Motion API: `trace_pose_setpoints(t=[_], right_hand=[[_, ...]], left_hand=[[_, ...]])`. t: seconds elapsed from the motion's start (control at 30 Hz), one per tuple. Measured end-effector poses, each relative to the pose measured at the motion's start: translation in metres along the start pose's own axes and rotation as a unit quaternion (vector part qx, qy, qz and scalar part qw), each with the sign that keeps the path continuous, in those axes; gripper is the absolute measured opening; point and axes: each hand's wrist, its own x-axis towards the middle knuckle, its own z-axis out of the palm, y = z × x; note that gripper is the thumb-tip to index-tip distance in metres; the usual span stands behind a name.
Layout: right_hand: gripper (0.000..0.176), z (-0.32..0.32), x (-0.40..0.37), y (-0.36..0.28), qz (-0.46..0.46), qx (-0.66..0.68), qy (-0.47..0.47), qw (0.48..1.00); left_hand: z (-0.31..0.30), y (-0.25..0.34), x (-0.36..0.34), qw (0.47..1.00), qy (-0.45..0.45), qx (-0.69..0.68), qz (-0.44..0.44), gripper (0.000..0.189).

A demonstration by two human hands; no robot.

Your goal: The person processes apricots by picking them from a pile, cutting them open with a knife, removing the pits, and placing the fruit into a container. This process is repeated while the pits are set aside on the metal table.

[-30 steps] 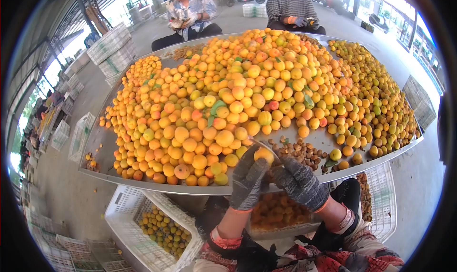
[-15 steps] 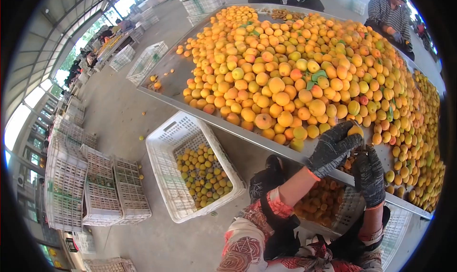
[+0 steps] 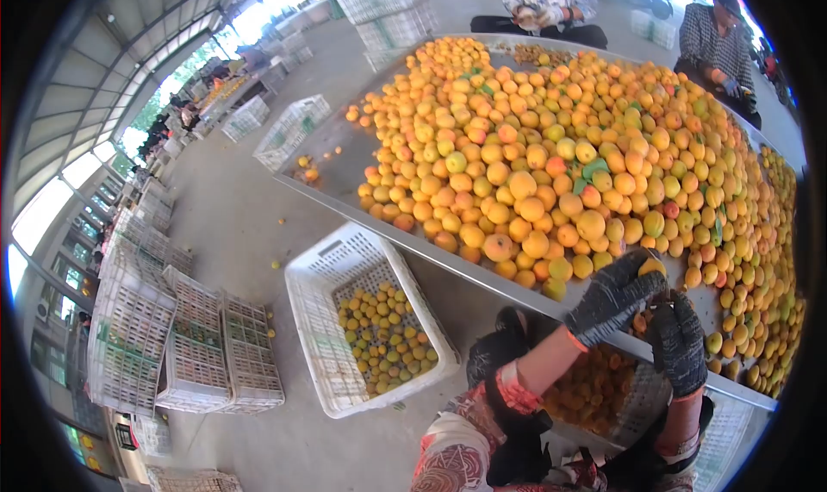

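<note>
My left hand (image 3: 613, 297), in a dark grey knitted glove, is closed around an orange apricot (image 3: 652, 267) above the near edge of the metal table (image 3: 413, 244). Close below it, my right hand (image 3: 677, 344), gloved alike, has its fingers curled together. A small dark piece shows at its fingertips, too small to make out. A large heap of apricots (image 3: 521, 184) covers much of the table beyond both hands. Under the table edge, partly hidden by my forearms, a crate holds split apricots (image 3: 590, 390).
A white crate (image 3: 312, 320) with greenish-yellow apricots stands on the floor to the left. Stacked crates (image 3: 133, 354) line the far left. Two people sit across the table, one in a checked shirt (image 3: 702, 40). Green leaves (image 3: 591, 171) lie on the heap.
The whole view has shifted, so the scene sits lower and slightly further right. Both hands stay close together over the table edge, the left still gripping the apricot.
</note>
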Motion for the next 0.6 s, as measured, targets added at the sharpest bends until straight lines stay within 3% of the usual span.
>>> trace_pose_setpoints(t=[0.03, 0.1, 0.17, 0.23, 0.27, 0.3, 0.37, 0.5, 0.6], right_hand=[[0.035, 0.004, 0.001, 0.011, -0.012, 0.007, -0.002, 1.000], [0.026, 0.015, 0.005, 0.029, -0.164, -0.114, 0.077, 0.977], [0.025, 0.021, 0.004, 0.021, -0.140, -0.137, 0.049, 0.979], [0.024, 0.034, 0.001, 0.029, -0.128, -0.068, 0.111, 0.983], [0.025, 0.032, -0.001, 0.021, -0.032, 0.129, 0.064, 0.989], [0.025, 0.034, 0.000, 0.026, -0.033, 0.130, 0.063, 0.989], [0.027, 0.040, 0.006, 0.042, -0.062, 0.125, 0.122, 0.983], [0.028, 0.042, 0.005, 0.039, -0.067, 0.118, 0.106, 0.985], [0.028, 0.041, 0.009, 0.041, -0.074, 0.185, 0.119, 0.973]], left_hand=[[0.008, -0.011, 0.000, 0.996, 0.047, -0.072, 0.022, 0.033], [0.011, -0.021, 0.004, 0.993, 0.090, -0.068, 0.031, 0.037], [0.012, -0.021, 0.006, 0.991, 0.097, -0.084, 0.021, 0.037], [0.014, -0.020, 0.005, 0.989, 0.106, -0.103, 0.005, 0.038], [0.016, -0.020, 0.004, 0.982, 0.105, -0.157, -0.018, 0.038], [0.018, -0.020, 0.003, 0.971, 0.104, -0.210, -0.040, 0.039], [0.019, -0.024, 0.005, 0.978, 0.117, -0.170, -0.012, 0.038], [0.021, -0.025, 0.001, 0.988, 0.086, -0.127, -0.004, 0.032], [0.021, -0.024, 0.002, 0.998, 0.055, -0.023, -0.002, 0.032]])
